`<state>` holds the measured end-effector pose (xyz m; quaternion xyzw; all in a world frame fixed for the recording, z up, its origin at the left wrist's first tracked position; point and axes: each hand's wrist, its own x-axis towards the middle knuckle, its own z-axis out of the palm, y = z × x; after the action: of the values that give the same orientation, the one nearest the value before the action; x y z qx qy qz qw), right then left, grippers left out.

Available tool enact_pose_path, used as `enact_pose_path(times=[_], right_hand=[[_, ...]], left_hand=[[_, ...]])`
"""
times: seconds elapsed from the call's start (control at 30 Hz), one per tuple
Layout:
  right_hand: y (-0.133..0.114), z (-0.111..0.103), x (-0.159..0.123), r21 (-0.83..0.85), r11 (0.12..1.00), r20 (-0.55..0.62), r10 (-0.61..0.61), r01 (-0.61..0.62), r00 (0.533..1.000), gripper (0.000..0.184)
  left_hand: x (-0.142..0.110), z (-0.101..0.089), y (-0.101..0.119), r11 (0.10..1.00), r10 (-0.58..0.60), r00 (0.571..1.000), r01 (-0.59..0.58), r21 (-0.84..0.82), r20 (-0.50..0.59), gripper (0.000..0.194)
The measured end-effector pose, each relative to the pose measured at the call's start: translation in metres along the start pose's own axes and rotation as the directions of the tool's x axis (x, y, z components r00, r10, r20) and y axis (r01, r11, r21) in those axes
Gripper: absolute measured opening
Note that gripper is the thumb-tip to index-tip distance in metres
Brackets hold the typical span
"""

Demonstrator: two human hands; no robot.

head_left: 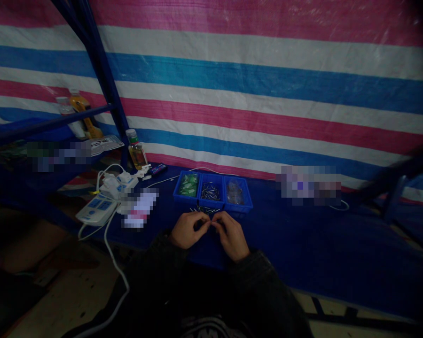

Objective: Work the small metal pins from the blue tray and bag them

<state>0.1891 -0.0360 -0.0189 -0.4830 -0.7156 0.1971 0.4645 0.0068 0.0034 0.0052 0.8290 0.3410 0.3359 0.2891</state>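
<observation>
**Striped tarp behind a blue counter**

A striped tarp [254, 89] hangs behind the blue counter [303, 249], which carries a power strip [97, 211] and three blue bins [211, 192]. Before the bins, the left hand [189, 230] and right hand [231, 236] meet, their fingers [206, 224] pinched closed on something too small to make out.

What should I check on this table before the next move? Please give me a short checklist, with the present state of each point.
Left hand and right hand both in view, meeting above the blue table cover: ok.
Item held between the fingers: cannot tell, too small and shaded.
Middle blue tray of dark metal pieces directly ahead of the hands: ok.
Small metal pieces kept inside a tray: not ok, some appear to lie just in front of the trays.
Power strip apart from the hands, off to the left: ok.
</observation>
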Motion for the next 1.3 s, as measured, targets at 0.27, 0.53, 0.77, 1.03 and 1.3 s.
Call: enact_pose_path(times=[0.27,0.53,0.77,1.03,1.3], right_hand=[[-0.0007,-0.0006,0.0006,-0.044,0.999,0.000,0.003,-0.003,1.000,0.013],[-0.0010,-0.0018,0.0009,-0.093,0.996,0.009,-0.006,0.007,1.000,0.029],[-0.0012,-0.0002,-0.0022,0.001,1.000,-0.017,0.001,-0.001,1.000,0.014],[0.0015,0.0001,-0.0017,-0.034,0.999,-0.027,-0.013,0.012,1.000,0.013],[0.0037,0.0000,-0.0009,-0.059,0.998,-0.020,0.020,-0.021,1.000,0.014]], left_hand=[[-0.0005,-0.0007,-0.0010,1.000,0.006,1.000,-0.006,0.015,0.009,0.014],[-0.0003,-0.0012,0.0015,1.000,0.018,1.000,-0.018,0.009,0.009,0.016],[0.0004,-0.0008,0.0016,1.000,-0.017,1.000,0.017,0.008,-0.022,0.015],[0.0007,-0.0016,0.0033,1.000,-0.025,0.999,0.025,0.009,-0.028,0.014],[0.0007,-0.0013,0.0035,1.000,-0.028,0.999,0.028,0.005,-0.023,0.014]])
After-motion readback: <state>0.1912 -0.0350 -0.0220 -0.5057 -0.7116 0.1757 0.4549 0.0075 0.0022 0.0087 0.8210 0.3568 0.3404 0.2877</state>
